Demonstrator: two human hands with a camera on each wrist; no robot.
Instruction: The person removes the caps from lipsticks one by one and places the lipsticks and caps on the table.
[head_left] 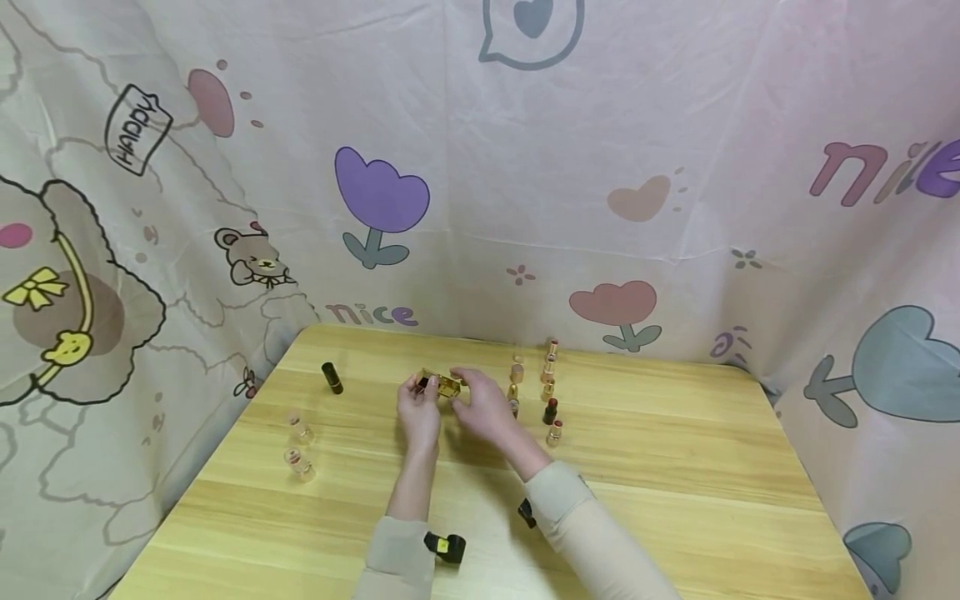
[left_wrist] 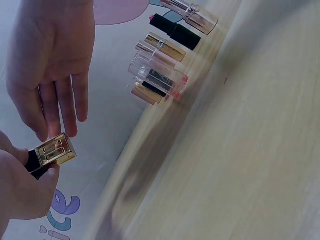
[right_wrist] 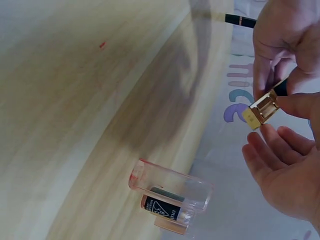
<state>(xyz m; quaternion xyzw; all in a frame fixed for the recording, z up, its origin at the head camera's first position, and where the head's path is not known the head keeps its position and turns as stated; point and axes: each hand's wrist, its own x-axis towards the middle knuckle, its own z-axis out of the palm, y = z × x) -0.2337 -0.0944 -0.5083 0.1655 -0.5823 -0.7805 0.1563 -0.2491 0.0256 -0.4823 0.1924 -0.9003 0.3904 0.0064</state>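
My left hand [head_left: 418, 417] grips a gold-and-black lipstick case [head_left: 442, 385] above the far middle of the table. In the left wrist view, its thumb and fingers pinch the black part, and the squared gold end [left_wrist: 57, 150] points out. Close on the right, my right hand [head_left: 483, 407] has its fingers extended, with thumb and fingertips at the gold end [right_wrist: 261, 111]. Whether every fingertip touches the case cannot be told. Beside the right hand stand a gold lipstick [head_left: 513, 398] and a pinkish one [head_left: 517, 369], partly behind a clear cover in the wrist views.
Several uncapped lipsticks, including a black one [head_left: 551, 411], stand in a column to the right. On the left are a black tube [head_left: 332, 378] with a gold band and two clear covers [head_left: 300, 430]. A printed cloth [head_left: 495, 208] hangs behind the wooden table [head_left: 660, 450].
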